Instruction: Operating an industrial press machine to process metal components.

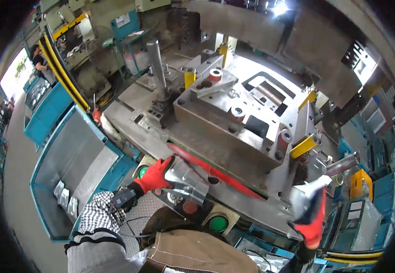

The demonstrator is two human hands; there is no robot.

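My left hand [154, 176], in a red glove, is closed on the edge of a shiny formed sheet-metal part [186, 182] at the front edge of the press bed. My right hand [310, 231], gloved in red too, grips a pale grey-white piece [304, 200] at the right end of the bed; blur hides whether it is metal or cloth. Between the hands, a long red bar [218, 173] lies slantwise along the front of the steel die [220, 132]. The die carries red-ringed round bushings and yellow blocks.
Green push buttons [218, 223] and a red one [190, 207] sit below the bed's front edge. A steel guide post [157, 68] rises at the back left. On the left stands a blue-rimmed bin [47, 152] with metal parts. A person [43, 63] stands far left.
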